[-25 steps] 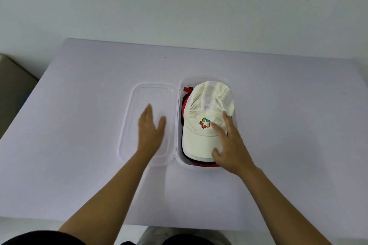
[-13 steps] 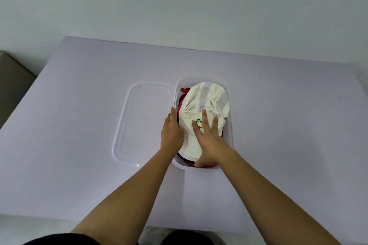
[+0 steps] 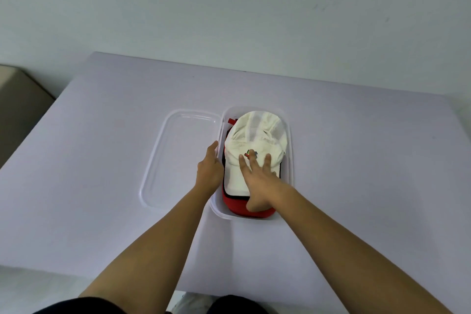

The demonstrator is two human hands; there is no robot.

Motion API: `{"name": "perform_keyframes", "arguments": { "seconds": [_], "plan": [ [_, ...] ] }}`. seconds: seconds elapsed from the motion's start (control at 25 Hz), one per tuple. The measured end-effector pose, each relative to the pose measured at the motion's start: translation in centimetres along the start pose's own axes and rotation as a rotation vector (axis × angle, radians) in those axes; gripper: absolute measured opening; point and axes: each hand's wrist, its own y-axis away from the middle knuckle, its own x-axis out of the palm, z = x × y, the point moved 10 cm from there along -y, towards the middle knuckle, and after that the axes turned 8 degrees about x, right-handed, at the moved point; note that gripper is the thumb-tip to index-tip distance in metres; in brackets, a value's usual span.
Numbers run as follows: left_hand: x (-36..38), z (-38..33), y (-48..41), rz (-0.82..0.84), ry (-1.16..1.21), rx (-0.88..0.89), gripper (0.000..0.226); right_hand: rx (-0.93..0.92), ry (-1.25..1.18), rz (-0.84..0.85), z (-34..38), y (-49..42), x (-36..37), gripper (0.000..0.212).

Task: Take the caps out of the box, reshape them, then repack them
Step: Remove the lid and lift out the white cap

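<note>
A clear plastic box point(image 3: 290, 140) stands mid-table with a stack of caps in it. On top lies a white cap point(image 3: 257, 132) with a small coloured logo. A red cap point(image 3: 233, 202) shows beneath it at the near end. My right hand point(image 3: 257, 178) lies flat on the white cap, fingers spread over the logo, thumb down by the red brim. At the box's left wall sits my left hand point(image 3: 209, 171). Its fingers dip inside between wall and caps and are hidden.
The box's clear lid point(image 3: 175, 158) lies flat on the table, touching the box's left side. The lilac table point(image 3: 102, 173) runs to a pale wall at the back. A brown piece of furniture point(image 3: 17, 115) stands off the table's left edge.
My left hand left the lid and came right to the box's left wall. My right hand slid from the cap's right side onto its top. The view moved closer.
</note>
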Motion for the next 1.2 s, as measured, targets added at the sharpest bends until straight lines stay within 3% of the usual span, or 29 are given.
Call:
{"name": "perform_keyframes", "arguments": {
  "seconds": [0.12, 0.2, 0.32, 0.44, 0.6, 0.72, 0.92, 1.2],
  "plan": [
    [0.0, -0.2, 0.1, 0.014, -0.011, 0.006, 0.050, 0.034, -0.096, -0.223, -1.1, 1.7, -2.2, 0.077],
    [0.1, -0.6, 0.3, 0.031, -0.051, 0.025, 0.054, -0.007, -0.111, -0.556, -1.6, 3.5, -4.8, 0.056],
    [0.0, -0.6, 0.3, 0.035, -0.073, 0.047, 0.060, -0.051, -0.111, -0.949, -3.9, 6.1, -7.6, 0.053],
    [0.0, -0.1, 0.2, 0.021, -0.069, 0.035, 0.062, -0.006, -0.151, -1.165, -8.2, 8.2, -9.7, 0.054],
    [0.6, -0.3, 0.1, -0.003, -0.077, 0.039, 0.061, 0.194, -0.240, -1.151, -16.5, 6.8, -8.1, 0.065],
    [0.6, -0.1, 0.0, -0.029, -0.082, 0.038, 0.060, 0.266, -0.281, -0.990, -20.3, 3.4, -4.1, 0.072],
    [1.0, 0.0, -0.8, -0.077, -0.118, 0.079, 0.060, 0.251, -0.284, -0.656, -22.8, -2.8, 2.4, 0.083],
    [1.0, 0.8, -1.4, -0.144, -0.147, 0.111, 0.054, 0.227, -0.284, -0.622, -24.8, -8.3, -0.2, 0.077]
  ]
}}
